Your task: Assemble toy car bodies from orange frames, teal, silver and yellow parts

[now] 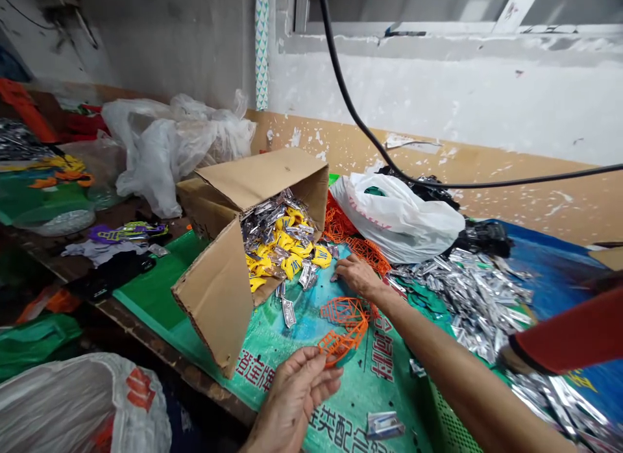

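Gripping the near end of an orange lattice piece [329, 342] between thumb and fingers, the left hand [304, 391] was in front of the cardboard box [209, 291] and to its right. The right hand [357, 276] reached down just right of the box's opening; whether its fingertips pinched anything could not be told.

Yellow jersey-shaped pieces [292, 266] and silver tabs [272, 226] already lay in the box, which was tipped on its side. More orange lattice pieces [370, 255] lay loose to its right, so the work looked partway along, though how much was finished or left was unclear.

Green printed sheeting [403, 401] covered the worktop beneath the box. A white plastic bag [409, 222] and a heap of silver strips [474, 291] sat right of the box, near another person's red sleeve [574, 330]. Cloudy plastic bags [180, 135] were bunched behind it to the left. Beyond the box rose a flaking wall [438, 83] crossed by a black cable [360, 119].
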